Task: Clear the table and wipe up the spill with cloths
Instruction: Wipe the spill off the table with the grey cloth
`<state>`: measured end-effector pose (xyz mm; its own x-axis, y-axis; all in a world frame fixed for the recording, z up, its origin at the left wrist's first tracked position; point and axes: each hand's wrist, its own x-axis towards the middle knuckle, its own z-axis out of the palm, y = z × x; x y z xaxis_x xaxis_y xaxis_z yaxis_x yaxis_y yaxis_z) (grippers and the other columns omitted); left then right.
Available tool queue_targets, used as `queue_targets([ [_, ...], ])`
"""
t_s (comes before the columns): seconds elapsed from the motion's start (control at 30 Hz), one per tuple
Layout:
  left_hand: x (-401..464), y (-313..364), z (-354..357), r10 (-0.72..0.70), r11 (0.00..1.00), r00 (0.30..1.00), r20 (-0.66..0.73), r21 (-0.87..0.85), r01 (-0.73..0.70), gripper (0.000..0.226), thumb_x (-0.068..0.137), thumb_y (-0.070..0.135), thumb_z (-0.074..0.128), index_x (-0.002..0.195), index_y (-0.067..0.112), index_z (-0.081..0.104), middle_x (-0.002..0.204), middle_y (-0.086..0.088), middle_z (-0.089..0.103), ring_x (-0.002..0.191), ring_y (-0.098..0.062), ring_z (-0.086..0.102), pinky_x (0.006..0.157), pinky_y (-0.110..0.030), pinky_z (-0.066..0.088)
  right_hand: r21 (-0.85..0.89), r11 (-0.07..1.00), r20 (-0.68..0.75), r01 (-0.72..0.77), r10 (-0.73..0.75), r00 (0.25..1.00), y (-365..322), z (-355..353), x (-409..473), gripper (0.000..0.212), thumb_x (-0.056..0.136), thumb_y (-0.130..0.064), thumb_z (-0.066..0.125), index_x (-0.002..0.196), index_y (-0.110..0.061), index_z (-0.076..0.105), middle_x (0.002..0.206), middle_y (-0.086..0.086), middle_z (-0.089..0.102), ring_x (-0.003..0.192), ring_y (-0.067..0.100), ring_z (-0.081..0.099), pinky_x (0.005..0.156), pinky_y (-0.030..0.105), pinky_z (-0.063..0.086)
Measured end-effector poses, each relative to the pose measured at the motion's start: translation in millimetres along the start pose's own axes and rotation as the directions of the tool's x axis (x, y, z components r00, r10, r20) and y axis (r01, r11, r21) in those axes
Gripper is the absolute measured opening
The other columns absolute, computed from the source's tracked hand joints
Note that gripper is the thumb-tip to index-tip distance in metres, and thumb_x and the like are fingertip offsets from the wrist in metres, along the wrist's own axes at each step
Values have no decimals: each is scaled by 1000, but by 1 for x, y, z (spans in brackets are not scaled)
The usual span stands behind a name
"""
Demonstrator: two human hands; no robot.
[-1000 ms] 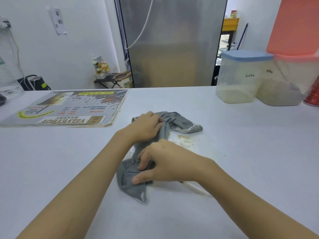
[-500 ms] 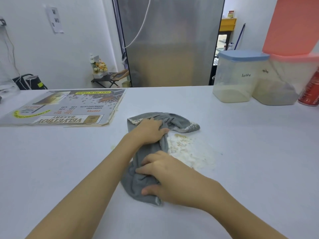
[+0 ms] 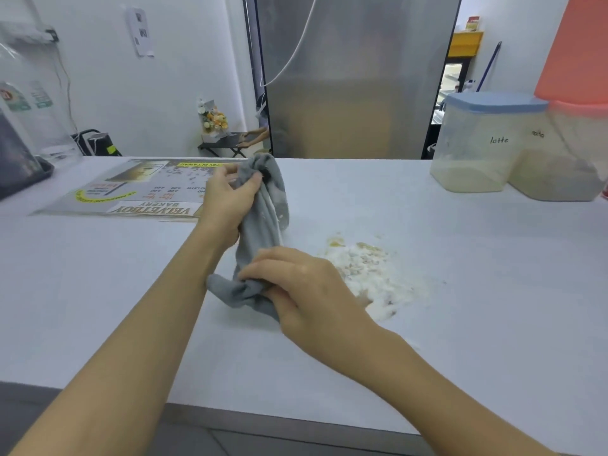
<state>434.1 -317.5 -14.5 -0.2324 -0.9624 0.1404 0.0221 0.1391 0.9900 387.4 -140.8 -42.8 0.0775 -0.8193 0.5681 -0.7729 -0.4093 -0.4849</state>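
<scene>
Gripping the bunched grey cloth [image 3: 263, 225], left hand [image 3: 228, 199] and right hand [image 3: 306, 291] risk shaking crumbs from it; white powdery spill [image 3: 368, 274] lies at three o'clock on the bench [image 3: 460, 324].

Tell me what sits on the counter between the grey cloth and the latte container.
The head view shows the white spill just right of the grey cloth; beyond it, bare counter reaches the latte container.

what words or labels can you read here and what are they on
"VELVETBOY BAKERY": on the menu sheet lying on the counter, seen upside down.
"latte": handwritten on the blue-lidded container.
Handwritten word on the container beside it: too small to read.
Price rows and yellow banners on the menu sheet: too blurred to read.
Paper notice on the wall: only dark blocks, no legible text.
</scene>
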Motion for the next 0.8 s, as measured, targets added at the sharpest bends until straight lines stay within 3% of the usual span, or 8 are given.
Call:
queue_targets([
  [0.07,-2,2,-15,264,920,962,-69,316,-229,24,89,21,62,111,21,53,106,-2,62,95,-17,59,82,-29,48,7,1000,44,-16,15,999,-2,13,1,32,75,7,50,100,-1,68,97,11,63,87,30,59,71,43,52],
  [0.13,-5,-10,-25,413,673,908,70,648,-356,31,88,16,60,119,18,56,115,-8,56,105,-23,53,85,-24,36,-77,995,199,-58,73,977,-3,28,-4,43,78,10,44,115,0,61,118,16,56,106,36,54,84,45,49],
  [0.2,-7,-36,-30,276,513,917,288,763,-394,37,91,15,56,128,12,53,127,-15,50,119,-29,45,90,-24,30,-174,981,362,-89,147,921,-5,39,-15,46,90,2,43,135,-1,44,146,17,33,137,33,29,111,41,31],
  [0.27,-12,-61,-31,90,463,911,402,793,-396,42,98,24,43,137,10,43,142,-15,39,134,-31,33,104,-31,26,-184,976,410,-120,187,893,-10,37,-21,49,99,-21,42,144,-5,32,157,12,13,146,21,5,117,30,10],
  [0.4,-23,-67,-13,27,414,911,412,824,-386,50,102,23,29,149,9,19,157,-10,15,145,-26,6,114,-36,11,-253,948,374,-192,279,884,-7,26,-27,37,101,-27,38,130,-8,51,146,6,37,142,17,21,109,36,32],
  [0.6,-64,-59,40,171,477,827,536,689,-545,41,94,2,38,134,7,44,128,-14,52,117,-29,46,90,-37,38,-210,906,92,-369,394,915,18,-13,-55,23,84,-1,61,99,-11,75,111,3,70,111,19,62,95,31,48],
  [0.73,-62,-43,35,243,830,939,245,449,-332,35,97,7,39,128,12,55,121,-10,61,114,-26,54,90,-21,37,-217,936,-13,-277,281,960,14,-16,-50,23,68,5,66,79,-11,77,82,1,75,80,21,71,69,37,58],
  [0.8,-56,-30,18,224,911,970,94,333,-243,30,99,12,39,122,14,59,117,-4,63,111,-20,56,91,-23,41,-189,962,-115,-198,178,977,0,-3,-40,22,59,1,65,73,-12,77,75,-2,74,69,17,70,60,31,56],
])
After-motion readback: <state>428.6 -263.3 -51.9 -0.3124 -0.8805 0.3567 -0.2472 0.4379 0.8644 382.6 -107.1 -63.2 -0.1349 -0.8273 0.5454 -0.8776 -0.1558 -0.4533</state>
